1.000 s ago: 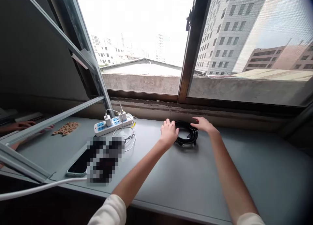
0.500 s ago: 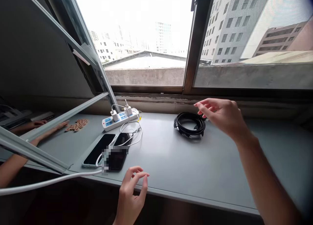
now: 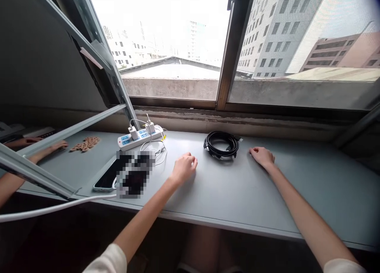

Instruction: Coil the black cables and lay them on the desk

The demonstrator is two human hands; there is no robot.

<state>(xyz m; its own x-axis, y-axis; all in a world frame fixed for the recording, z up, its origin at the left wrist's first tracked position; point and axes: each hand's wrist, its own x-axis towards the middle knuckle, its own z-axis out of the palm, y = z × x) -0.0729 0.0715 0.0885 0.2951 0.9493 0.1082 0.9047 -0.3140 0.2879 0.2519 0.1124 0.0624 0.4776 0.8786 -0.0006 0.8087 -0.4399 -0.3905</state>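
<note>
A coil of black cable (image 3: 221, 144) with silvery connectors lies on the grey table, between my two hands and touching neither. My left hand (image 3: 184, 168) is just left of and nearer than the coil, low over the tabletop, its fingers curled in and nothing visible in them. To the coil's right, my right hand (image 3: 263, 157) rests on the table with its fingers folded under. I see nothing in that hand either.
Left of my left hand are a phone (image 3: 108, 176), a pixelated patch over dark devices, and white cables. Behind them stands a white power strip (image 3: 141, 137) with plugs. A metal frame (image 3: 77, 126) crosses the left side, beyond it another person's hand (image 3: 61, 145) and small brown pieces (image 3: 85, 144).
My left hand has moved forward and right onto the table area. My right hand has come down from above the coil's right side to the tabletop. The coil lies as before.
</note>
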